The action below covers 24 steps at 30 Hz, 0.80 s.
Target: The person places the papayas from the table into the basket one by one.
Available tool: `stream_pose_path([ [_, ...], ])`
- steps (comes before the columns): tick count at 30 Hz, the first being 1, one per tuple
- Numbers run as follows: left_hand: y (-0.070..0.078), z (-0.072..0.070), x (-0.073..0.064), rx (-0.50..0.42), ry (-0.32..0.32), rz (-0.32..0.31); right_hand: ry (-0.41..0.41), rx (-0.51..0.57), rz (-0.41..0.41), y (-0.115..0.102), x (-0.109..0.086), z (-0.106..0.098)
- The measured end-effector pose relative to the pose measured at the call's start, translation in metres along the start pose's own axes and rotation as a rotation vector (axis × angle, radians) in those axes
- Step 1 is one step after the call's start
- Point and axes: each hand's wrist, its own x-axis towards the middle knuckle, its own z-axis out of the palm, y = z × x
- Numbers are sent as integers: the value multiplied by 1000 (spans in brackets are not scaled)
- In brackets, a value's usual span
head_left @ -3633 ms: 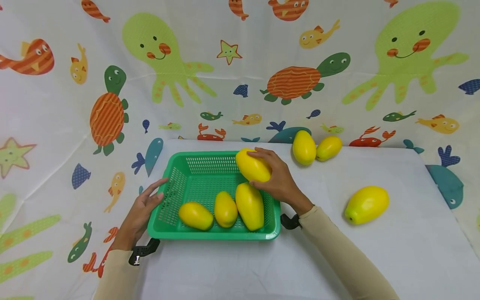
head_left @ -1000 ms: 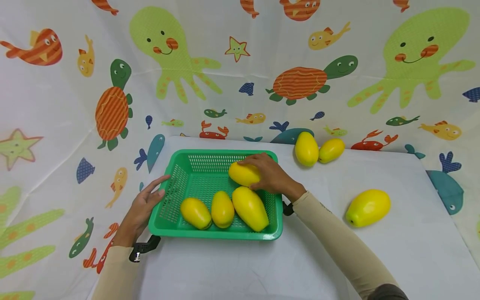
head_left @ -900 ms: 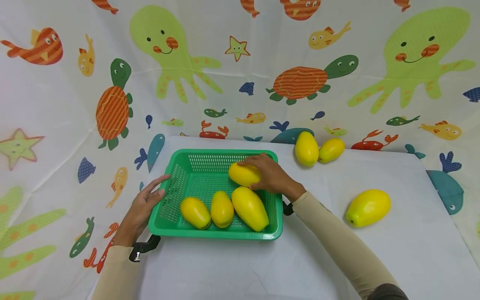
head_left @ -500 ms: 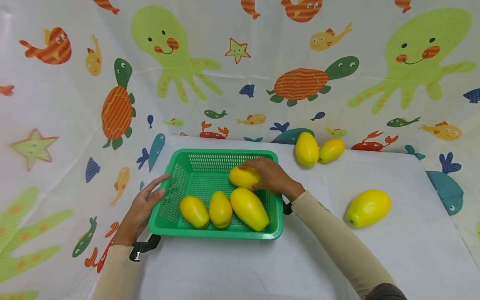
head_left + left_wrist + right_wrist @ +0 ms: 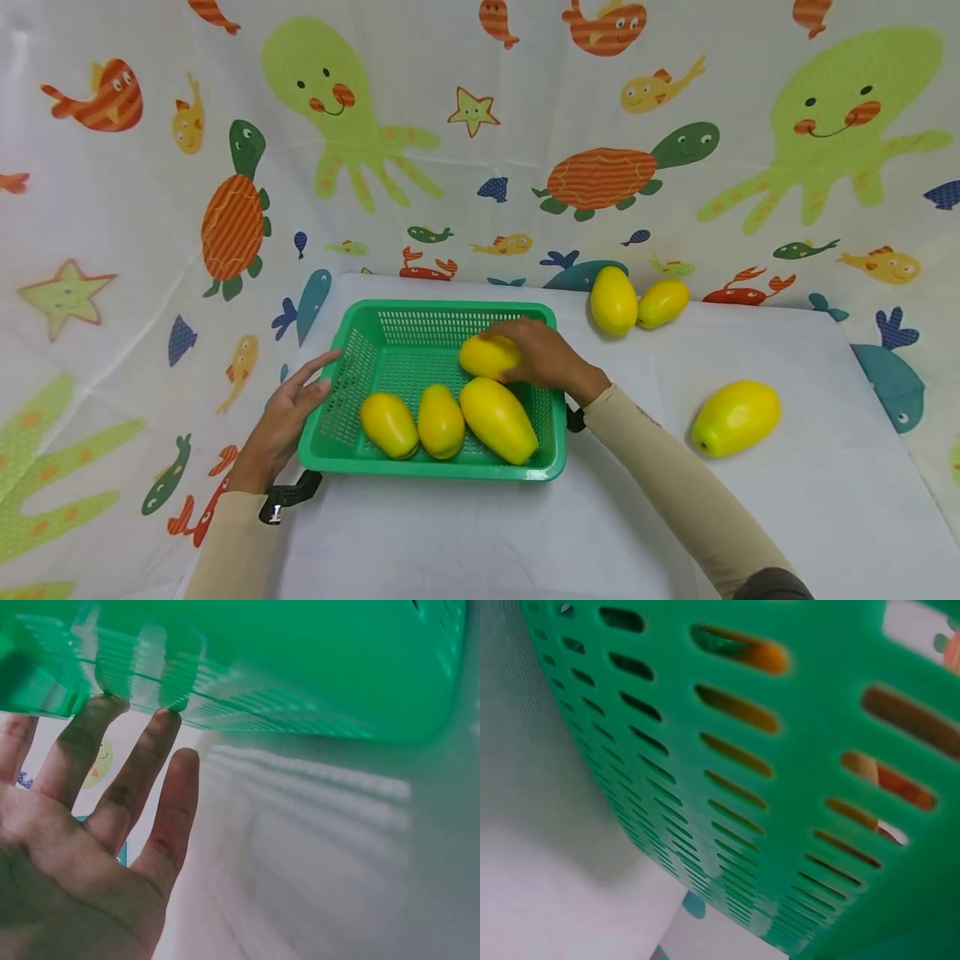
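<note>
A green plastic basket (image 5: 431, 471) with slotted walls stands on the white table. My right hand (image 5: 543, 354) reaches over its right side and grips a yellow papaya (image 5: 483, 357) low in the back right. In front of it lie three more yellow fruits: a large papaya (image 5: 498, 419), a smaller fruit (image 5: 441, 421) and another (image 5: 389, 425) at the left. With straight, spread fingers my left hand (image 5: 281, 421) touches the basket's left wall from outside; its fingertips (image 5: 169, 720) meet that wall in the left wrist view. The right wrist view shows the slotted side wall (image 5: 727, 780), with the hand mostly hidden behind it.
Two yellow fruits, one larger (image 5: 613, 302) and one smaller (image 5: 663, 303), lie side by side at the table's back edge. A big yellow papaya (image 5: 737, 418) rests alone on the right. A white curtain (image 5: 420, 100) printed with sea animals hangs behind and to the left.
Over the last few seconds my right hand has lowered its papaya from the back right rim into the basket. The front fruits have shifted slightly. The left hand stays at the left wall.
</note>
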Motion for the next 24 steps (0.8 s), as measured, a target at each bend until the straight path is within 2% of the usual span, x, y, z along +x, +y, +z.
stream_pose_path([
  [4,-2,0,0,4,-6,-4,28,31,48,0,-7,-2],
  [9,-2,0,1,6,0,-2,114,62,31,-1,-20,-11],
  [18,-9,6,-9,26,8,16,336,58,35,5,-66,-27],
  [24,-15,11,-17,11,26,28,430,30,76,12,-94,-35],
])
